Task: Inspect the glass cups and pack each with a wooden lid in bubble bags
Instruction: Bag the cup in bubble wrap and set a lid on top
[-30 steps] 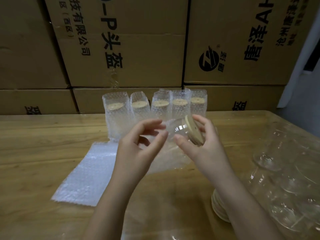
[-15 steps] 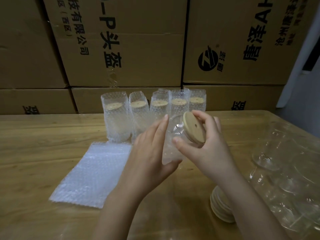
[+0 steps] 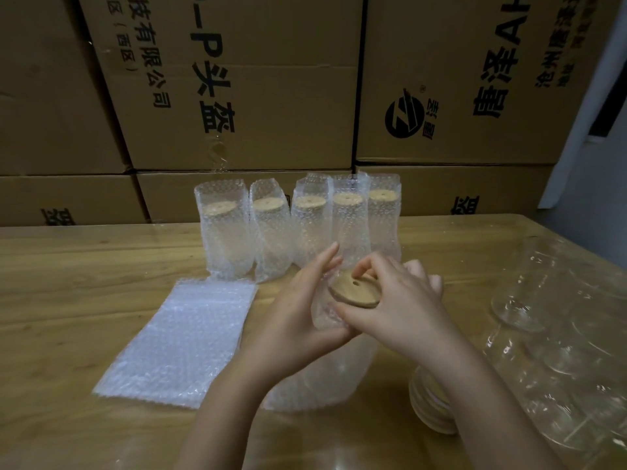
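I am watching both hands working low over the bench (image 3: 68,273), near its middle. The left hand (image 3: 295,320) is cradling a bubble bag (image 3: 325,378), its fingers (image 3: 325,262) lying almost straight up the bag's side while the thumb is wrapping round the front. The glass cup (image 3: 322,313) is sitting in the upper part of that bag, tilted, and the bag's lower end is trailing down to the bench. A wooden lid (image 3: 354,293) with a small hole is capping the cup. The right hand (image 3: 403,310) is pinching the lid by its rim, thumb below and curled fingers (image 3: 368,266) above.

Behind the hands, five packed cups (image 3: 298,228) are standing side by side in a row. A pile of flat bubble bags (image 3: 179,340) is lying to the left. A stack of spare lids (image 3: 431,401) is sitting beside the right forearm, and bare glass cups (image 3: 543,334) are lying further right. Cardboard boxes (image 3: 237,96) are standing stacked along the back.
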